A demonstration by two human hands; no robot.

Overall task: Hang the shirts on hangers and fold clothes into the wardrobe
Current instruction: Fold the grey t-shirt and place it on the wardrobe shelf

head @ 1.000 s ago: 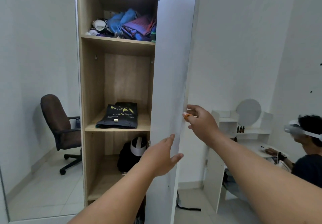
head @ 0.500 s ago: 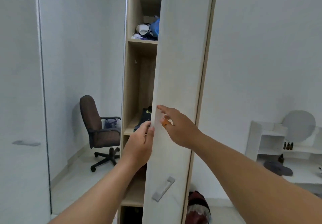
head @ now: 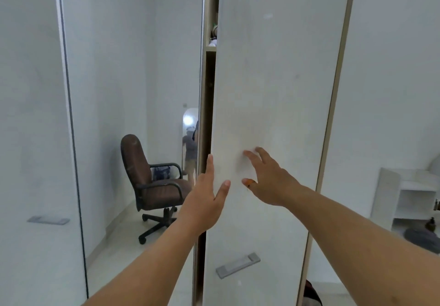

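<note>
i take the door [head: 273, 79] as my landmark and read from its left. far left of it stands another white panel with a grey handle [head: 48, 220]. nearer, a mirror [head: 133, 67] shows a brown chair [head: 152, 182]. just left of the door's free edge a narrow dark gap [head: 209, 91] opens into the wardrobe, where i glimpse a shelf [head: 210, 48] with a few small items on it. i see no shirts, hangers or folded clothes, so whatever is stored sits behind the door.

my left hand [head: 204, 198] lies at the door's free edge, fingers straight, thumb spread onto the face, gripping nothing. my right hand [head: 269, 182] is on the door's face just right of it, fingers spread and flat, also holding nothing. the two are close together but not touching.

i judge the step to be pushing the door closed. to do it well i would press evenly with both palms and draw my left fingers off the edge before the gap shuts, so they are not pinched. i would push slowly, since a slammed door may bounce back. the door's own handle [head: 238, 265] sits below my hands, unused. right of the door is a white side unit [head: 409, 194].
</note>
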